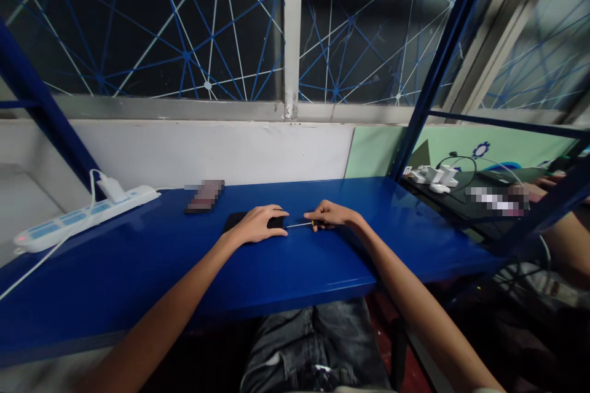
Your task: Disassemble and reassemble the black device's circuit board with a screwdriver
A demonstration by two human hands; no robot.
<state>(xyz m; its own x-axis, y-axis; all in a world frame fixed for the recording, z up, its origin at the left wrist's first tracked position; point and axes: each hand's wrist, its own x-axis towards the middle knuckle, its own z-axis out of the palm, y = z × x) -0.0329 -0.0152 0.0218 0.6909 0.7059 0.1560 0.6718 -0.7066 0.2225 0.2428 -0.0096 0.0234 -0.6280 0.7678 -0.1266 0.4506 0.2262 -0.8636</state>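
My left hand (258, 225) lies on a flat black device (233, 221) on the blue table (138, 264), fingers curled over its right end and holding it down. My right hand (332, 215) is closed on a small screwdriver (299, 225) with a dark handle. Its thin metal shaft points left and its tip meets the right end of the black device.
A white power strip (78, 216) with a plugged-in adapter and cable lies at the table's left. A blurred dark object (205, 195) sits behind the device. On the adjoining desk at right are white chargers (436, 175), cables and another person's arm (565, 245).
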